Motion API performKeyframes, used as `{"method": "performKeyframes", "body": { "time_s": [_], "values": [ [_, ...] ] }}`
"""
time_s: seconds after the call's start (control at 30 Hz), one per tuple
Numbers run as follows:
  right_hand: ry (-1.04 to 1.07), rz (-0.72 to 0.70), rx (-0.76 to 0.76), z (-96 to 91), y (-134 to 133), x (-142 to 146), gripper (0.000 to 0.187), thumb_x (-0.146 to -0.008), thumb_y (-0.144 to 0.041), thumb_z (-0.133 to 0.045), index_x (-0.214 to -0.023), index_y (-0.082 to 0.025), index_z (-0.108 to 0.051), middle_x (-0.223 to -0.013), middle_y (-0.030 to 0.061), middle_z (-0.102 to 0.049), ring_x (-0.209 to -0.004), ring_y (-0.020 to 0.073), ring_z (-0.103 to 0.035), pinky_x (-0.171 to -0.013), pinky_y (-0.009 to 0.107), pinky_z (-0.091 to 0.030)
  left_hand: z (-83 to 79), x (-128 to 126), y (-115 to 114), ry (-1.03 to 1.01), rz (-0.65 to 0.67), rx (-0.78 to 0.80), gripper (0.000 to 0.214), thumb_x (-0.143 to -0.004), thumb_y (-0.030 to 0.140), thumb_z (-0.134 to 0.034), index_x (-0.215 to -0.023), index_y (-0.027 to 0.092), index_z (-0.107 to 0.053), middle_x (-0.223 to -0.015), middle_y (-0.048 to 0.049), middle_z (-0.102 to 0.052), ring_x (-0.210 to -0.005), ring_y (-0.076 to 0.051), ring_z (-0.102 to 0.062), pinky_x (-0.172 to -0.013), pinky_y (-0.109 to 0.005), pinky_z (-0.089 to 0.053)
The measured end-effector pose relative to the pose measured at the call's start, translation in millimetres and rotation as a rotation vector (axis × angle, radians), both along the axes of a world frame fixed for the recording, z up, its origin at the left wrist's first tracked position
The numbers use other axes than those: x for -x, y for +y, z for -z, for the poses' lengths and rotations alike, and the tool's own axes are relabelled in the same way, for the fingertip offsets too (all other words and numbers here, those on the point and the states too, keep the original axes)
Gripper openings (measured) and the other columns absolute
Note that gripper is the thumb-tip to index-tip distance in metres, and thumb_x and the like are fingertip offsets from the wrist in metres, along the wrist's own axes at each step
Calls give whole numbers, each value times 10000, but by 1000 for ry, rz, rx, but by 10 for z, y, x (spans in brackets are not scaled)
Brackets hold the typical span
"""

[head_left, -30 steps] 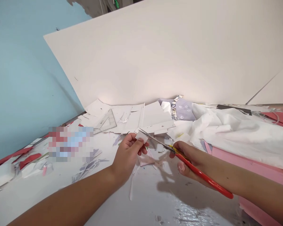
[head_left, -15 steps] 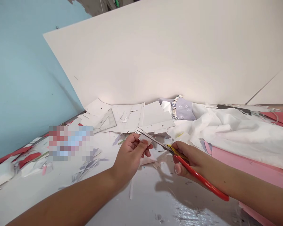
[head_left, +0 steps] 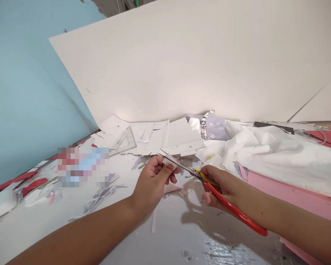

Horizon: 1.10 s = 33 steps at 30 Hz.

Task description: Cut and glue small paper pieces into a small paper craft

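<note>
My left hand [head_left: 151, 180] pinches a small white piece of card [head_left: 169, 162] between thumb and fingers, just above the table. My right hand [head_left: 219, 186] is closed round the red handles of a pair of scissors [head_left: 209, 184]. The metal blades reach up and left and lie across the small piece at my left fingertips. Beneath the hands, pale paper offcuts [head_left: 172, 187] lie on the white table [head_left: 168, 235].
A large white board [head_left: 195, 62] leans at the back against a blue wall [head_left: 24, 92]. White card sheets [head_left: 154, 136] and a clear set square [head_left: 124, 141] lie behind the hands. White cloth [head_left: 278, 154], lilac fabric [head_left: 215, 129] and pink sheets [head_left: 292, 195] fill the right. Red scraps [head_left: 30, 184] lie left.
Both hands have dropped slightly and moved closer together. The scissor blades have slid further across the small white piece, and the red handles have tilted a little.
</note>
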State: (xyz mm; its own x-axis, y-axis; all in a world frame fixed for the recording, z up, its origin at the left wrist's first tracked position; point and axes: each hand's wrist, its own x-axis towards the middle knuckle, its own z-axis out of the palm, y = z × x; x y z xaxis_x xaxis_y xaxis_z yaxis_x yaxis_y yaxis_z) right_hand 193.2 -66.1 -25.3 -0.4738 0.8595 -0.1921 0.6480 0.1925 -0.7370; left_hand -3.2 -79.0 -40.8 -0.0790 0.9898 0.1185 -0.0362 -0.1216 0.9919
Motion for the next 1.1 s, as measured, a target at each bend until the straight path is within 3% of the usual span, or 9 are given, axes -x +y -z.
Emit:
{"method": "performKeyframes", "body": {
  "time_s": [0.43, 0.8, 1.1],
  "values": [
    [-7, -45, 13, -69, 9, -13, 367, -708, -540, -556, -778, -217, -395, -619, -50, -401, -532, 108, -341, -462, 222, -305, -48, -20, -35, 33, 2, 30, 209, -781, 385, -562, -747, 183, -524, -720, -6, -608, -573, -91, -526, -558, -212, -424],
    [-93, -1, -61, -87, -17, 36, 336, -732, -509, -519, -687, -225, -345, -613, -24, -549, -480, 115, -383, -448, 235, -300, -46, -3, -5, 4, 49, -3, 182, -780, 344, -574, -740, 172, -529, -676, -2, -590, -565, -87, -498, -576, -214, -417],
    [-90, -8, -127, -142, -6, 84, 351, -756, -489, -512, -621, -222, -329, -573, -14, -541, -477, 128, -438, -444, 233, -311, -46, 7, 4, -11, 38, 8, 153, -776, 314, -588, -726, 184, -526, -660, 26, -589, -567, -71, -491, -582, -197, -401]
  ]
}}
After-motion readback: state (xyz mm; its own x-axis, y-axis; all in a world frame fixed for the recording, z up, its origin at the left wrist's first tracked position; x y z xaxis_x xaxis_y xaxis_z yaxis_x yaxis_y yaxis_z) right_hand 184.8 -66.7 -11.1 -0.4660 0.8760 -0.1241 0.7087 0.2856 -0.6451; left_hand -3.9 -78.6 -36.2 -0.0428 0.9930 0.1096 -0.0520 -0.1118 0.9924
